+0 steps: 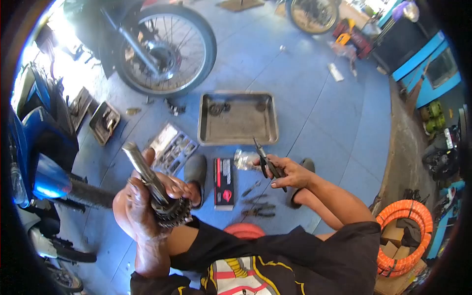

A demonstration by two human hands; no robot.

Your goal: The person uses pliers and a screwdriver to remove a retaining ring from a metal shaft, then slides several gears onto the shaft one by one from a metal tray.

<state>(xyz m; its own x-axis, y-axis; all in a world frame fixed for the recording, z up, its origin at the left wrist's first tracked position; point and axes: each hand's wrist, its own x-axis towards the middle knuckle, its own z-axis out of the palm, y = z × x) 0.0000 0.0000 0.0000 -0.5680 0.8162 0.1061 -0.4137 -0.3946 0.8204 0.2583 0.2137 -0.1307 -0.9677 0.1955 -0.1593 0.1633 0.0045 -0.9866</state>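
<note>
A metal shaft with toothed gears (171,212) is held in my left hand (147,199), its bare end pointing up and to the left. The fingers wrap round the shaft above the gears. To the right, my right hand (290,174) is closed on dark-handled pliers (268,164), whose narrow tip points up and left. A clear plastic bag (246,160) lies on the floor just left of that hand. Below the bag are more hand tools (258,211) and a black and red box (224,183).
A metal tray (238,132) with small dark parts lies ahead, near a blue parts case (177,152) and a smaller tray (104,123). A motorcycle wheel (164,54) stands beyond. A blue motorcycle (39,132) is at left, an orange hose coil (404,211) at right.
</note>
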